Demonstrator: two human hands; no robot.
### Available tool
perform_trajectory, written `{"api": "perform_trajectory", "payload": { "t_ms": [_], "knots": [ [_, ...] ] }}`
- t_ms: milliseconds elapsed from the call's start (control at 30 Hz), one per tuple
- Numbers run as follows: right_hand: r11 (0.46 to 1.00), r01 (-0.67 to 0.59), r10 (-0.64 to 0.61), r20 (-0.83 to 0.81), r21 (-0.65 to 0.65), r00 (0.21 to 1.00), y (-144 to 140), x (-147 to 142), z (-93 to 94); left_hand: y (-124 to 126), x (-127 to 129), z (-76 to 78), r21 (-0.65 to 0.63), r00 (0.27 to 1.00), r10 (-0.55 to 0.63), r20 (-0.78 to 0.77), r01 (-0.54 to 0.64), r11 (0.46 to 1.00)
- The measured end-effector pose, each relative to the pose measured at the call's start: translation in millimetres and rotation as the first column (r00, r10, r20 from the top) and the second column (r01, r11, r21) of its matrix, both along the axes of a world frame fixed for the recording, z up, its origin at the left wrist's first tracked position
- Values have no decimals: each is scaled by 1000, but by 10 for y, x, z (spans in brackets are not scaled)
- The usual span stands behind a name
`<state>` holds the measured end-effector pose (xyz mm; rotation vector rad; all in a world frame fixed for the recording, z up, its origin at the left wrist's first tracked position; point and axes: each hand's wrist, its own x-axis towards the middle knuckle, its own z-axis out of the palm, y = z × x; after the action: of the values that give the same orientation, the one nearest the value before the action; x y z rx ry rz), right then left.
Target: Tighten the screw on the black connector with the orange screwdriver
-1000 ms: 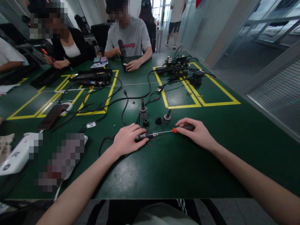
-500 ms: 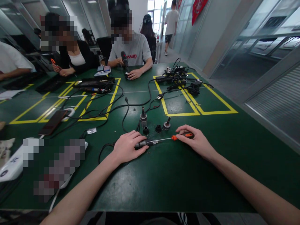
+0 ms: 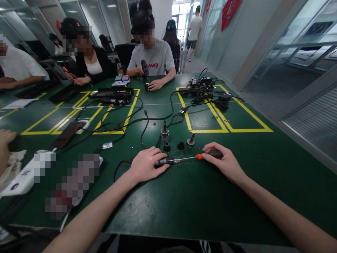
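My left hand point(image 3: 145, 163) lies on the green table point(image 3: 184, 196) and pins down a small dark cylindrical part point(image 3: 163, 161) with a cable running from it. My right hand point(image 3: 223, 162) grips the black and orange handle of a screwdriver point(image 3: 202, 156). Its thin shaft points left, and the tip meets the end of the dark part. Just beyond them stand a metal cylindrical piece point(image 3: 164, 133), a small black ring point(image 3: 166, 147), a black cap point(image 3: 180, 145) and a small metal fitting point(image 3: 190, 141).
Black cables point(image 3: 126, 121) snake across yellow taped rectangles point(image 3: 205, 123). A dark phone point(image 3: 67, 129) lies at the left and a power strip with chargers point(image 3: 202, 89) at the far right. Several people sit along the far and left sides. Another person's hand point(image 3: 5, 147) reaches in at the left edge.
The camera has tilted up and shifted slightly, so more of the room shows. Both hands hold the same pose with the screwdriver on the part. A hand has appeared at the left edge.
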<state>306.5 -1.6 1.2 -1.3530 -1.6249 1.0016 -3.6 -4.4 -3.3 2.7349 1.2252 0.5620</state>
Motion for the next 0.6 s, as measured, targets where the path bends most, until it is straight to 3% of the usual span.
{"api": "perform_trajectory", "payload": {
  "t_ms": [200, 467, 600],
  "knots": [
    [996, -24, 31, 78, -90, 996, 7, -10, 2, 3, 0, -7, -13, 1000, 5, -9, -6, 1000],
    [997, 27, -32, -79, -68, 996, -6, -44, 13, 7, -5, -5, -3, 1000, -1, -11, 1, 1000],
    [995, 16, -19, -24, -101, 1000, 8, -17, -32, 13, -6, -11, 0, 1000, -6, -16, 6, 1000]
  ]
}}
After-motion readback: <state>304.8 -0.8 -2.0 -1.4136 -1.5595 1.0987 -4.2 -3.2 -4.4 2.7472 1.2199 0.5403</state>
